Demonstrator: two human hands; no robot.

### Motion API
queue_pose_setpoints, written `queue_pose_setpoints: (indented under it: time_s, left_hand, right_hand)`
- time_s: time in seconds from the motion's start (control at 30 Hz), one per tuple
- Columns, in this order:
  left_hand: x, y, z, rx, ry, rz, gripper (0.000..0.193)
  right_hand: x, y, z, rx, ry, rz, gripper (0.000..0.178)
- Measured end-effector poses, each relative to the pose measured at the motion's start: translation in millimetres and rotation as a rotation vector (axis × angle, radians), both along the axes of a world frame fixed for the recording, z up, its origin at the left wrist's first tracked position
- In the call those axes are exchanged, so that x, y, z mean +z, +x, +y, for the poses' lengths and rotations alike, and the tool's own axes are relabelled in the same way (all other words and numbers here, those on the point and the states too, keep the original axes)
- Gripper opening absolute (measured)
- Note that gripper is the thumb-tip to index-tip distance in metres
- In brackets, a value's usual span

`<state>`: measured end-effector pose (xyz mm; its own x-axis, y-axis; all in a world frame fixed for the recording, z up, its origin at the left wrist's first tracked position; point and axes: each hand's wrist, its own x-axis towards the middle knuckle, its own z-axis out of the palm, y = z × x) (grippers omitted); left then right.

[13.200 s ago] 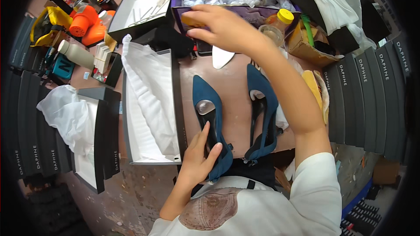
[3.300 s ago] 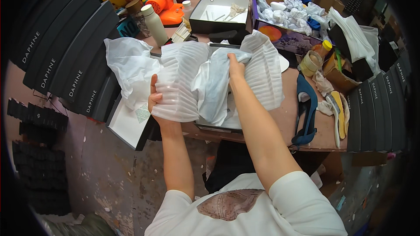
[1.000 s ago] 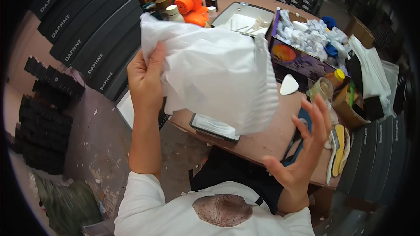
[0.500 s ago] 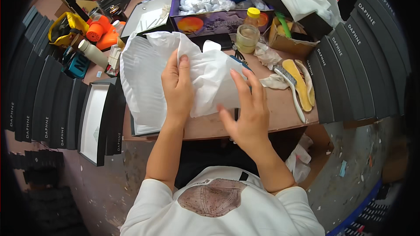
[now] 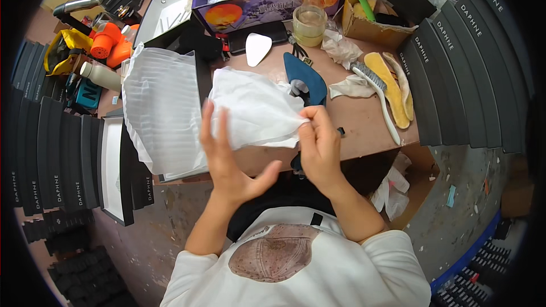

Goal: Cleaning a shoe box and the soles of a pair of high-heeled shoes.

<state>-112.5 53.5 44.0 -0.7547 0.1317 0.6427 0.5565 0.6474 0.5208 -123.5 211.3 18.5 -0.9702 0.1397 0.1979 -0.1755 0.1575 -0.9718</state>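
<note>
A white, thin cloth-like sheet or bag (image 5: 250, 105) lies spread over the table in front of me. My right hand (image 5: 322, 146) pinches its right corner between thumb and fingers. Fingers apart, my left hand (image 5: 230, 165) is at the sheet's lower left edge and holds nothing. Just beyond my right hand is a dark blue pointed shoe (image 5: 307, 77), partly covered by the sheet. Left of the sheet, crinkled white tissue paper (image 5: 162, 113) lines an open box and hangs over its near edge.
Beyond the sheet lie a white rounded card (image 5: 259, 49) and a dark phone-like slab (image 5: 276, 33). A yellow-capped jar (image 5: 310, 25) stands before a purple carton (image 5: 256, 14) of wrapped bundles. A brush (image 5: 378, 102) and yellow insoles (image 5: 395, 96) lie right. Dark shoeboxes (image 5: 449, 74) flank both sides.
The white sheet has come down from the raised left hand onto the table. My left hand has let go and opened; my right hand has closed on a corner. The view has shifted.
</note>
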Motion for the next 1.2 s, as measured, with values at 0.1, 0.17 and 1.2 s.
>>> queue_pose_setpoints:
  time_s: [0.1, 0.17, 1.2]
  left_hand:
    - [-33, 7, -17, 0.072, -0.097, -0.333, 0.054]
    - [-49, 8, -40, 0.086, 0.082, -0.49, 0.047]
    - [-21, -23, -58, 0.076, 0.207, -0.377, 0.012]
  right_hand:
    - [-1, 18, -10, 0.137, -0.12, -0.029, 0.013]
    - [-14, 24, -14, 0.055, -0.144, 0.053, 0.015]
    - [-45, 40, 29, -0.01, 0.984, 0.09, 0.059]
